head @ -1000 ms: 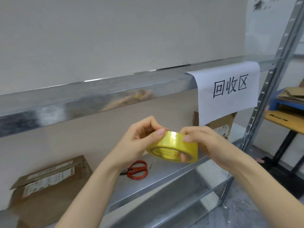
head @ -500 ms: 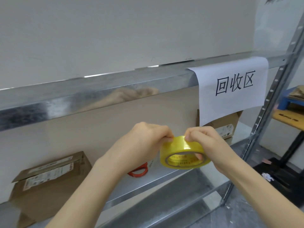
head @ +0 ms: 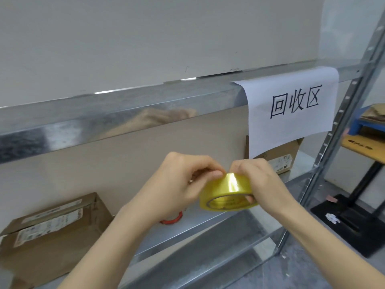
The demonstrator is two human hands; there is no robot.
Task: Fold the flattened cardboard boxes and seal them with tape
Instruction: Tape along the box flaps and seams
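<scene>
Left hand (head: 177, 184) is up in front of the shelving, fingers curled in, thumb and forefinger tips pinching at the outer wrap of the yellow tape roll (head: 227, 190). Right hand (head: 264, 184) grips the roll from the other side, fingers hooked over the top and one fingertip showing through the core. The roll hangs in the air between the two hands, just above the front of the lower shelf (head: 198, 224), tilted with its open core facing down towards the camera. Has a tape end been lifted? Cannot tell, as the fingertips cover that spot. Only a red loop of the scissors (head: 171, 220) peeks out under the left wrist, blades hidden. Far left on the lower shelf sits a labelled cardboard box (head: 52, 230), cut by the frame edge. Over to the right, a second box (head: 280, 157) is mostly covered by the white paper sign (head: 291, 109) hanging from the upper shelf beam (head: 104, 113). Past the perforated upright (head: 341, 113), a stack of brown cardboard (head: 375, 114) is only partly in frame.
</scene>
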